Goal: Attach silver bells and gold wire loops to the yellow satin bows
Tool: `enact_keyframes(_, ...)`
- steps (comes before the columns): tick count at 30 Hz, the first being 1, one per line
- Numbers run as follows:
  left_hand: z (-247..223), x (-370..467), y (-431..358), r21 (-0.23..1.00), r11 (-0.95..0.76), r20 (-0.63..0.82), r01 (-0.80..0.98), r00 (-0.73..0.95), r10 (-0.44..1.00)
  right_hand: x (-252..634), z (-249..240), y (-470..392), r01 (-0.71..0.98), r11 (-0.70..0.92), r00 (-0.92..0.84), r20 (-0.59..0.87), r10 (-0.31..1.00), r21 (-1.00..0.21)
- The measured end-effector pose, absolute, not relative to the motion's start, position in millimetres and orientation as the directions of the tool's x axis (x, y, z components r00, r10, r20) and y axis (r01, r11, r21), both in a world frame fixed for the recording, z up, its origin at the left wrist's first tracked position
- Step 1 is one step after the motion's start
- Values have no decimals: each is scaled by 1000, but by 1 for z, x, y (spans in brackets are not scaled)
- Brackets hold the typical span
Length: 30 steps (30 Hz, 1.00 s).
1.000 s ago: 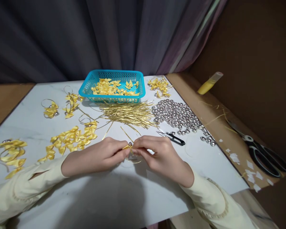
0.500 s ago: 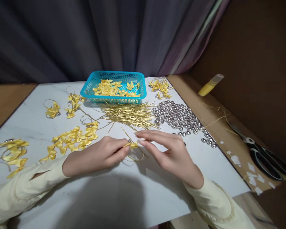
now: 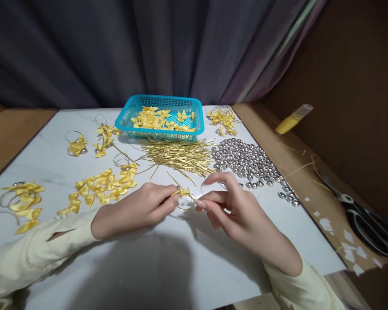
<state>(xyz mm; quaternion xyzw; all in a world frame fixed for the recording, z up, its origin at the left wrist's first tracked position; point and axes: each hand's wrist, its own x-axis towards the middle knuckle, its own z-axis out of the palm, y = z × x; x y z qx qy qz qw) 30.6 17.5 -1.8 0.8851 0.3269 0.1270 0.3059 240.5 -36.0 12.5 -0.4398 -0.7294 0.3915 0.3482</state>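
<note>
My left hand [image 3: 147, 201] pinches a yellow ribbon bow [image 3: 185, 192] between thumb and forefinger. A small silver bell-like bead [image 3: 177, 187] shows at the bow's upper edge. From the bow a thin gold cord [image 3: 182, 208] curves down and right in a loop. My right hand [image 3: 237, 211] is closed at the thumb and a finger on part of this cord, with its index finger raised and bent. Just beyond both hands lies a pile of gold cords [image 3: 177, 155]. To the left are loose yellow bows [image 3: 98, 185].
A blue basket [image 3: 200, 116] of yellow bows stands at the back. Silver beads [image 3: 245, 159] spread at right. Finished-looking looped bows [image 3: 26, 200] lie left, others [image 3: 223, 118] back right. Scissors [image 3: 365, 219], paper scraps [image 3: 326, 224] and a yellow tube [image 3: 292, 120] are beyond the board's right edge.
My right hand has shifted right and slightly down from beside the bow, its thumb and a finger now on the cord, index lifted. My left hand keeps its pinch. The view has turned slightly.
</note>
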Motion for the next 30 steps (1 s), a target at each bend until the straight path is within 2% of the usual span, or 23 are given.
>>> enact_keyframes(2, -1, 31, 18, 637, -579, 11, 509, 745, 667, 241, 11, -33, 457, 322, -376, 148, 915, -829)
enact_keyframes(4, 2, 31, 18, 687, -517, -45, 510, 740, 671, 241, 10, -30, 516, 362, -340, 202, 918, -776)
enact_keyframes(7, 6, 30, 20, 834, -252, -228, 491, 722, 653, 243, 8, -24, 569, 359, -250, 261, 932, -739)
enact_keyframes(10, 8, 31, 22, 905, 44, -354, 422, 692, 629, 244, 7, -22, 537, 267, -188, 195, 963, -800)
enact_keyframes(13, 8, 32, 23, 928, 161, -356, 336, 669, 652, 241, 9, -25, 460, 215, -142, 168, 975, -861)
enact_keyframes(16, 3, 34, 20, 939, 227, -343, 259, 653, 675, 237, 11, -31, 439, 220, -130, 181, 975, -871)
enact_keyframes(22, -4, 36, 16, 936, 331, -334, 118, 591, 734, 236, 12, -32, 425, 136, -199, 54, 979, -895)
enact_keyframes(27, -1, 39, 17, 858, 502, -352, -108, 588, 728, 243, 20, -30, 383, 93, -32, 87, 996, -919)
enact_keyframes(30, -2, 39, 15, 859, 498, -342, -118, 591, 731, 241, 22, -31, 399, 103, -140, 51, 989, -911)
